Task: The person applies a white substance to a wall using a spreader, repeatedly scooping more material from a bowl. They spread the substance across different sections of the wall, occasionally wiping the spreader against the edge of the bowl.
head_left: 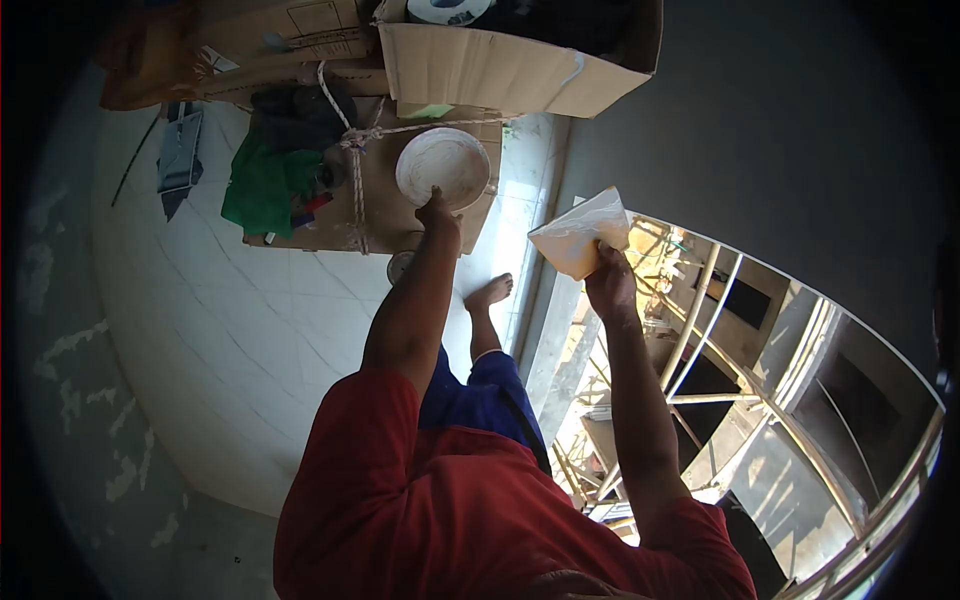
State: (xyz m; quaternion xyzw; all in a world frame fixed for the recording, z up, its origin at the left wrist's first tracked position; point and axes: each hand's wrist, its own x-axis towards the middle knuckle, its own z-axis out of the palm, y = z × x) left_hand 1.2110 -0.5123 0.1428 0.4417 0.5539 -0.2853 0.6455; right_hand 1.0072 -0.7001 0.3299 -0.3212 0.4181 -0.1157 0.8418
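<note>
- No words or numbers can be read anywhere.
- The big cardboard box (500, 65) at the top has plain sides.
- The flat cardboard box (300, 25) beside it has some lines, maybe print, but they are too small and blurry to read.

open floor (250, 320) left of the cardboard box (375, 190); rope (355, 160) and green cloth (262, 185) crowd its top.
</note>
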